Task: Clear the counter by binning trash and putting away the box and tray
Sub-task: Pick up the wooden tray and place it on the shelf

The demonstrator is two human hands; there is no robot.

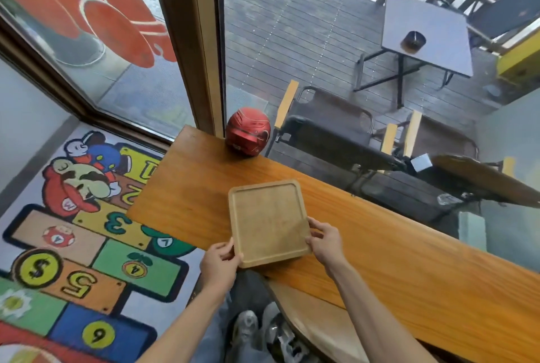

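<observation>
Head view shows the wooden tray at centre frame, its near corner overhanging the bench edge. The left hand pinches that corner and the right hand grips the right rim. Both grips sit low on one end, so lifting could tip the far edge down toward the red helmet.

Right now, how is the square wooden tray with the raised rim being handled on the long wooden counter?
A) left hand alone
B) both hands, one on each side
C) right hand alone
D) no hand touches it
B: the left hand grips the near left corner of the square wooden tray, and the right hand grips its right edge, over the long wooden counter.
</observation>
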